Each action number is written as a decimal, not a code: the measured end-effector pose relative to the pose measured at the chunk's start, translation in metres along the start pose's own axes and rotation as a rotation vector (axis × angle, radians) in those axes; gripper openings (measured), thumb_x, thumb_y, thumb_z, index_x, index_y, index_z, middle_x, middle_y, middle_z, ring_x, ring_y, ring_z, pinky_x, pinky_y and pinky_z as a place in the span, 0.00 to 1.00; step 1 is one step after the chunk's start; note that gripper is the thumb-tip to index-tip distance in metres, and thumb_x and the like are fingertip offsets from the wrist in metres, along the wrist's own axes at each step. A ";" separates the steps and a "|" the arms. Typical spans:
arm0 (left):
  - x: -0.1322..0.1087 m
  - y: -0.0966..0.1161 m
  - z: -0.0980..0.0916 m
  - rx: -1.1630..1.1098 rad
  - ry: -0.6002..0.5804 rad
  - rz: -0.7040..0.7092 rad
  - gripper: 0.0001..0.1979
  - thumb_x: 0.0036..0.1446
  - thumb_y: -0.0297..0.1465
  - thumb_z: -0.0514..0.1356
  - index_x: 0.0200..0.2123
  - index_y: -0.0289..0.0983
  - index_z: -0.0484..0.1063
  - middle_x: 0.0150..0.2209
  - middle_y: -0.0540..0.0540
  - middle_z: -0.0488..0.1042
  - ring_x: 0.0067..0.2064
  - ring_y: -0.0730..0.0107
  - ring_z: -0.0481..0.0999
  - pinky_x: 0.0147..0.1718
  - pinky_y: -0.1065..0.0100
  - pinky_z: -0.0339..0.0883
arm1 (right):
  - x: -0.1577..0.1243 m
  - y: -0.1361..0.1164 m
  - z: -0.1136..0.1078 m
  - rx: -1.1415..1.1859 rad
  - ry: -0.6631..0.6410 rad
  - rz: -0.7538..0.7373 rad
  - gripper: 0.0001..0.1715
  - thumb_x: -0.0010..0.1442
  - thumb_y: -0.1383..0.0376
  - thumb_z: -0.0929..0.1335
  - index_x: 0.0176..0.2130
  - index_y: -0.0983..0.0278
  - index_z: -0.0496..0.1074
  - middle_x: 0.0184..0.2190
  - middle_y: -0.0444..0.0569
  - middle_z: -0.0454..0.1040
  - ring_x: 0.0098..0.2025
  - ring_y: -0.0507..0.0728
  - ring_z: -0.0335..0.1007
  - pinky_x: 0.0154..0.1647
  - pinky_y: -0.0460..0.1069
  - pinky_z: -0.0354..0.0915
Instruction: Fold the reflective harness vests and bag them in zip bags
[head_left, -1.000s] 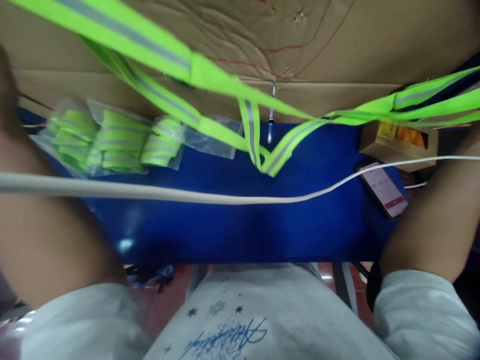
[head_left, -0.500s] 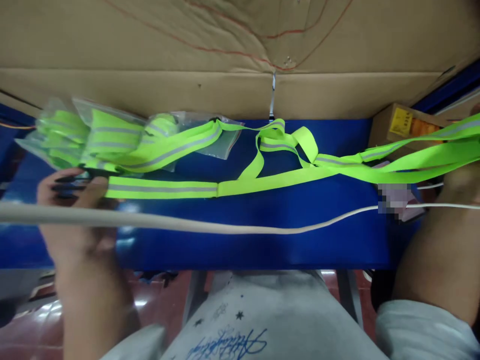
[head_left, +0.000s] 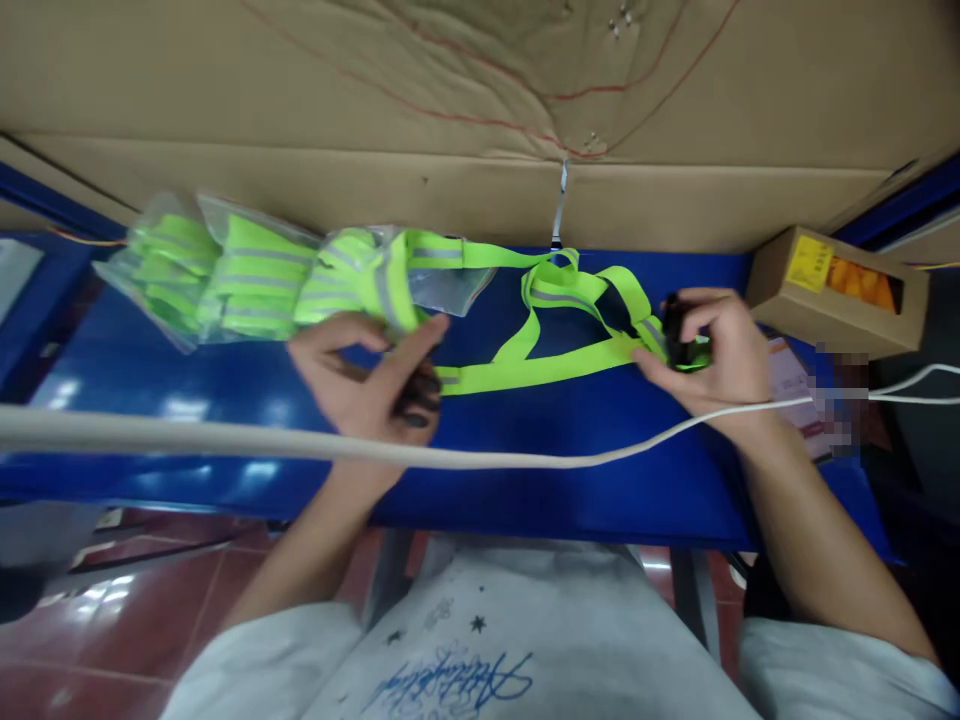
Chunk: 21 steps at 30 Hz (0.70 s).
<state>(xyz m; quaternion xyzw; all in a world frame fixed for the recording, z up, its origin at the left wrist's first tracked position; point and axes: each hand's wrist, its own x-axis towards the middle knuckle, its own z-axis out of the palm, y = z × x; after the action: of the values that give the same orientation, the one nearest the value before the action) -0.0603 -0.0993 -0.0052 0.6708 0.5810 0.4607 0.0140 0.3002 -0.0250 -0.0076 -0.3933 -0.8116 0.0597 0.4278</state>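
Observation:
A neon yellow reflective strap harness (head_left: 544, 370) with grey stripes stretches across the blue tabletop between my hands, its middle loops lying loosely. My left hand (head_left: 360, 385) is closed round one end of the harness, with black plastic buckle parts showing beside the fingers. A length of strap folds up and back behind that hand. At the other end, my right hand (head_left: 720, 350) pinches the gathered straps and a black buckle (head_left: 677, 330) between thumb and fingers. The hands hide part of each end.
Clear plastic bags of folded neon straps (head_left: 259, 275) lie at the back left. An open cardboard box (head_left: 795, 300) with orange contents stands at the right, near a printed card (head_left: 787, 385). A white cable (head_left: 517, 460) crosses the view in front of the hands.
My left hand has moved right from the far left, folding its end of the harness inward. My right hand has come in from the right edge, bringing the straps it holds down towards the table.

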 end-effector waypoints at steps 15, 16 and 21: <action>-0.008 0.036 0.071 0.442 -0.383 0.454 0.25 0.70 0.24 0.53 0.68 0.28 0.63 0.56 0.30 0.77 0.55 0.48 0.78 0.50 0.54 0.74 | -0.027 -0.053 0.047 0.055 -0.278 -0.051 0.15 0.68 0.63 0.74 0.40 0.59 0.63 0.51 0.59 0.77 0.56 0.67 0.77 0.52 0.63 0.77; -0.007 0.035 0.070 0.441 -0.387 0.444 0.25 0.70 0.24 0.54 0.68 0.28 0.62 0.57 0.30 0.77 0.55 0.47 0.78 0.50 0.54 0.74 | -0.027 -0.052 0.047 0.041 -0.284 -0.056 0.15 0.68 0.63 0.74 0.40 0.60 0.63 0.51 0.60 0.77 0.56 0.67 0.77 0.53 0.63 0.77; -0.005 0.036 0.066 0.475 -0.409 0.425 0.28 0.67 0.23 0.55 0.69 0.26 0.62 0.57 0.29 0.76 0.53 0.47 0.78 0.47 0.54 0.73 | -0.026 -0.055 0.047 -0.001 -0.299 -0.074 0.14 0.69 0.63 0.74 0.40 0.61 0.65 0.51 0.63 0.77 0.56 0.68 0.76 0.54 0.63 0.78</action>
<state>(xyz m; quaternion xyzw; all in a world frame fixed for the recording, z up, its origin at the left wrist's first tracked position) 0.0097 -0.0813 -0.0264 0.8391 0.5046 0.1622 -0.1220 0.2412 -0.0690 -0.0303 -0.3502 -0.8802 0.1014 0.3038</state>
